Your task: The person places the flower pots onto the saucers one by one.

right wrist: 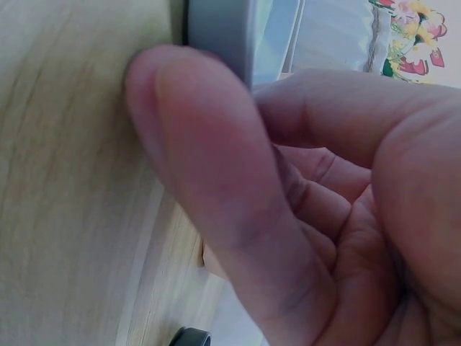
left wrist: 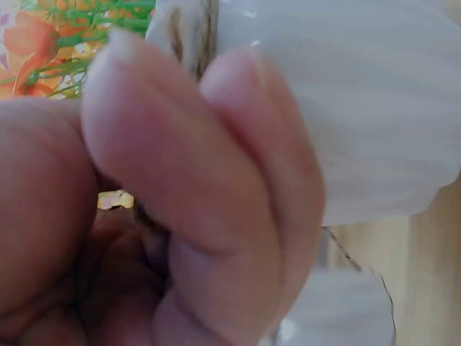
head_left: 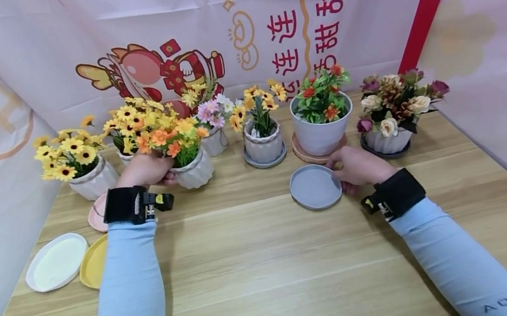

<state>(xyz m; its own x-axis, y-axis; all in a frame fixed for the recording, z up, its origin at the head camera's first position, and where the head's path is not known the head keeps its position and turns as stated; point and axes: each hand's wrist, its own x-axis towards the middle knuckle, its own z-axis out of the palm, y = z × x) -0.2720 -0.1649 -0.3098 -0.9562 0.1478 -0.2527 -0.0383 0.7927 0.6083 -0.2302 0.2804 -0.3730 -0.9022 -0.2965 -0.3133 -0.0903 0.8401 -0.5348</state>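
Observation:
My left hand point(head_left: 147, 169) grips the left side of a white fluted flowerpot point(head_left: 194, 172) with orange and yellow flowers point(head_left: 177, 141). In the left wrist view its curled fingers point(left wrist: 209, 166) lie against the pot point(left wrist: 360, 108), near the twine round its rim. On the right, my right hand point(head_left: 360, 165) pinches the edge of a round grey saucer point(head_left: 316, 187) at the saucer's right side. The right wrist view has a finger point(right wrist: 216, 144) and the thumb at the saucer's edge point(right wrist: 220, 36). Whether the saucer's underside touches the table is hidden.
White point(head_left: 56, 262), yellow point(head_left: 92, 264) and pink saucers point(head_left: 98, 214) lie at the left, partly behind the left arm. Along the back stand several potted flowers, among them a red-flowered pot point(head_left: 323, 134) on a pink saucer and a rose pot point(head_left: 388, 142) on a dark saucer.

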